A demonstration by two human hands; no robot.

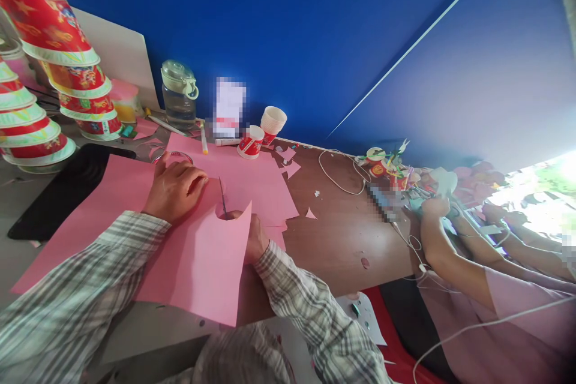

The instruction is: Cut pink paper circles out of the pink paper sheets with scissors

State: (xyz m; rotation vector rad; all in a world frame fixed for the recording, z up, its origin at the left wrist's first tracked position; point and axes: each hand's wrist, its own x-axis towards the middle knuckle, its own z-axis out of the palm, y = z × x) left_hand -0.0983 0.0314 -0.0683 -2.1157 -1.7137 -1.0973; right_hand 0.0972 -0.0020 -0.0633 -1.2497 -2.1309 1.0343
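Observation:
A large sheet of pink paper (198, 264) lies in front of me, its right part curling up off the table. My left hand (177, 189) is closed at the sheet's upper edge, pressing on it with curled fingers. Just beyond those fingers a round clear-rimmed thing (174, 157) shows in part. My right hand (255, 239) is partly hidden behind the raised paper and grips a pair of scissors. The scissors' thin blade (222, 195) points up through a curved cut in the sheet. More pink paper (261, 183) lies underneath.
Stacked red paper cups (85, 78) tower at the left beside a black tablet-like slab (58, 192). A water bottle (179, 96), a marker (204, 138) and small cups (251, 143) stand farther back. Pink scraps (292, 169) and a white cable (333, 177) lie rightward. Other people's arms (445, 252) are at right.

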